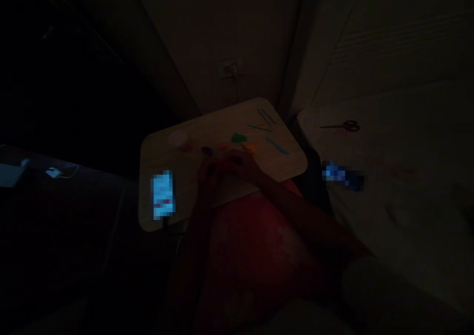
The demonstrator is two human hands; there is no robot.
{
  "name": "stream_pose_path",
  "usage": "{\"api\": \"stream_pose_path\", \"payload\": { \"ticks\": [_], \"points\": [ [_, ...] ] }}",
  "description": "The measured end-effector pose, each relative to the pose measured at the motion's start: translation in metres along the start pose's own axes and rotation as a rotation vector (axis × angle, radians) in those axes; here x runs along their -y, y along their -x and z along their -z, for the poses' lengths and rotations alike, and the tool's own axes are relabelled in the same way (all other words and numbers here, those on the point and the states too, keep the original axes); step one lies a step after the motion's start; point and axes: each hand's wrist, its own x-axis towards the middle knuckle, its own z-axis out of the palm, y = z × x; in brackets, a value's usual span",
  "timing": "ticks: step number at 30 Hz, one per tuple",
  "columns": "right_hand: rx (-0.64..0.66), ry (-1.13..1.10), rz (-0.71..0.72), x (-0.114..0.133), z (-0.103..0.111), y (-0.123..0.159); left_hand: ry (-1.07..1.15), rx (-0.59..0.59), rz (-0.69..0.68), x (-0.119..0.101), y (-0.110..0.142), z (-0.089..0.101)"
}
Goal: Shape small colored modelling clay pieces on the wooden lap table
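Observation:
The scene is very dark. Over the near part of a small wooden table point(177, 169), my left hand point(207, 173) and my right hand point(241, 162) meet, fingers curled in. A small reddish lump that looks like modelling clay point(223, 166) shows between my fingertips, its shape blurred by the dark. Just beyond my hands lie a green clay lump point(239, 137), an orange-yellow piece point(249, 148), a small pinkish-red piece point(222, 147) and a dark purple piece point(206, 151).
Thin sticks point(260, 127) and a bluish strip-like tool point(277, 146) lie at the table's right. A pale round thing point(178, 138) stands far left; a lit, pixelated screen point(163, 195) is nearer. Scissors point(350, 126) rest on a pale surface at right. A wall socket point(230, 67) holds a plug.

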Motion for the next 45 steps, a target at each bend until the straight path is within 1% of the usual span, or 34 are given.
{"api": "stream_pose_path", "payload": {
  "ticks": [4, 9, 13, 19, 22, 25, 27, 32, 35, 39, 45],
  "points": [
    [0.008, 0.041, -0.006, 0.001, 0.002, 0.0, -0.008, -0.042, 0.0, 0.003, -0.001, 0.001],
    [0.008, 0.06, 0.016, 0.001, 0.003, 0.0, 0.041, -0.02, -0.012, 0.002, -0.001, 0.002],
    [0.016, 0.066, 0.047, 0.003, 0.003, 0.001, 0.022, -0.065, 0.008, 0.001, -0.001, 0.0],
    [-0.031, 0.044, 0.04, 0.001, 0.003, 0.0, -0.006, 0.078, 0.055, 0.003, 0.0, -0.002],
    [-0.047, 0.022, 0.028, -0.002, 0.002, -0.001, -0.033, 0.076, 0.043, 0.004, 0.0, -0.001],
    [-0.072, 0.013, 0.028, -0.004, 0.001, -0.001, -0.075, 0.054, -0.005, 0.004, 0.0, 0.001],
    [-0.061, 0.043, 0.009, -0.002, 0.001, -0.001, -0.112, 0.068, -0.034, 0.004, 0.001, 0.002],
    [0.008, 0.258, -0.074, 0.009, -0.002, -0.001, -0.174, 0.092, -0.085, 0.005, 0.003, 0.004],
    [0.026, 0.338, -0.1, 0.014, -0.004, -0.001, -0.185, 0.102, -0.099, 0.006, 0.004, 0.005],
    [0.069, 0.326, -0.101, 0.01, -0.005, -0.004, -0.172, 0.08, -0.065, 0.006, 0.003, 0.004],
    [0.035, 0.284, -0.071, 0.004, -0.004, -0.006, -0.088, 0.026, -0.038, 0.004, 0.002, 0.0]
  ]
}}
